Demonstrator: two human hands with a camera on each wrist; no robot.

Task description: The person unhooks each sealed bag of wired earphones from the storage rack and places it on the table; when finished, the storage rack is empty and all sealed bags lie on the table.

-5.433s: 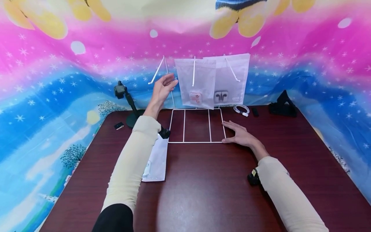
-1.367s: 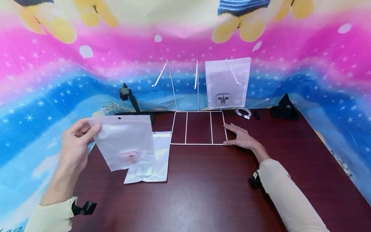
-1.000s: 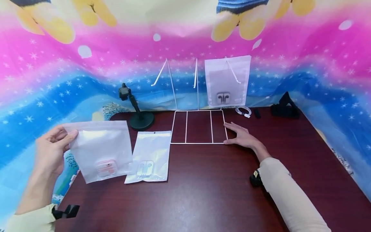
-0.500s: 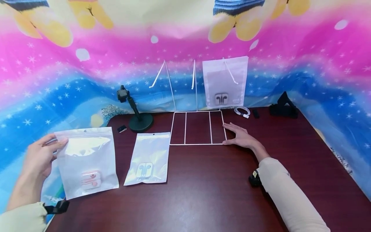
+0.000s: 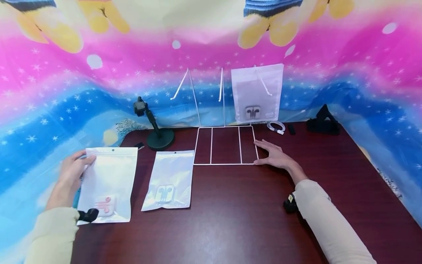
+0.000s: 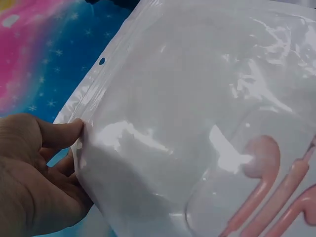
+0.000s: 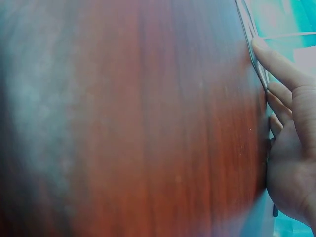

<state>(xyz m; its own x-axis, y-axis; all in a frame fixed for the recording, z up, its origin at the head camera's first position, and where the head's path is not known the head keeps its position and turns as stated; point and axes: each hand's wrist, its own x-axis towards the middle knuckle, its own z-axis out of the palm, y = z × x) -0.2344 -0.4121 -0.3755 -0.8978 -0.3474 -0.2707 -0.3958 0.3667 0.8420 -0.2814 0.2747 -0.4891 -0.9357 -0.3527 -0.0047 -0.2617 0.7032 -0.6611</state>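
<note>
My left hand (image 5: 70, 171) pinches the upper left edge of a white zip bag (image 5: 110, 172) between thumb and fingers. Inside the bag lie pink earphones (image 5: 104, 205), which appear large in the left wrist view beside the thumb (image 6: 61, 133). The bag is low over the table's left side, next to a second bag (image 5: 173, 168) with pale earphones that lies flat. My right hand (image 5: 275, 156) rests with extended fingers against the right side of a white wire rack (image 5: 218, 164). A third bag (image 5: 255, 86) with dark earphones hangs from the rack's right hook.
Behind the flat bag stands a black stand (image 5: 160, 139), with a small black item (image 5: 140, 146) to its left. A coiled white cable (image 5: 276, 127), a small black object (image 5: 291, 129) and a black holder (image 5: 323, 123) lie along the back right. A printed cloth surrounds the table.
The pink-earphone bag hung on the middle hook earlier; my left hand has carried it left and lowered it beside the flat bag. My right hand has stayed at the rack.
</note>
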